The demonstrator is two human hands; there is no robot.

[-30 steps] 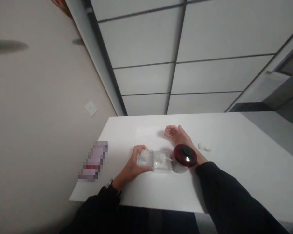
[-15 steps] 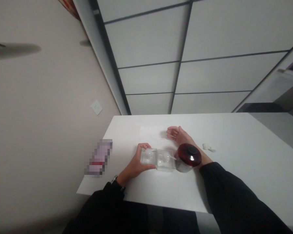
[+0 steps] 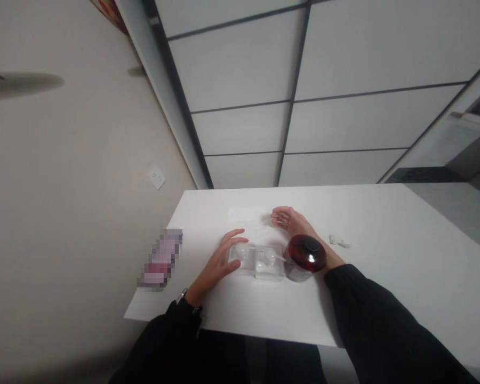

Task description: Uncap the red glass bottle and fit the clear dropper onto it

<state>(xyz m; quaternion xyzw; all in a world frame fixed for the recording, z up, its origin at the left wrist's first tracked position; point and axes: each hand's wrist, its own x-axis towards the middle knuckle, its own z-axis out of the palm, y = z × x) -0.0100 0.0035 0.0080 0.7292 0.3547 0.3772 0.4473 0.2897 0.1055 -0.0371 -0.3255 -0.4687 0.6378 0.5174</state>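
Panelled partition (image 3: pixel 240 69): white panels with dark strips, filling the upper middle and upper right of the frame.
Plain wall (image 3: pixel 84 186): down the left side.
Worktop (image 3: pixel 384 226): white, across the lower middle and right.
Black sleeves (image 3: pixel 376 314): entering from the bottom edge, one to either side of the lower middle.
Left hand (image 3: pixel 218 260): just left of the lower middle, fingers and thumb spread around the left end of the clear container; whether they touch it, I cannot tell.
Right hand (image 3: pixel 296 221): right of the frame's middle, fingers loosely curled and apart from the thumb, nothing seen in its grasp.
Clear container (image 3: pixel 269 271): below the frame's middle, on the worktop; two see-through squares side by side, though whether they are joined is unclear.
Purple pack (image 3: pixel 164 256): lower left, blurred into blocks, a red band across it.
Jar (image 3: pixel 307 255): just right of the container, dark red lid on, in front of the right wrist.
Wall socket (image 3: pixel 156 177): left of the middle.
White scrap (image 3: pixel 338 241): on the worktop, right of the right forearm.
Wristband (image 3: pixel 182 296): on the left wrist.
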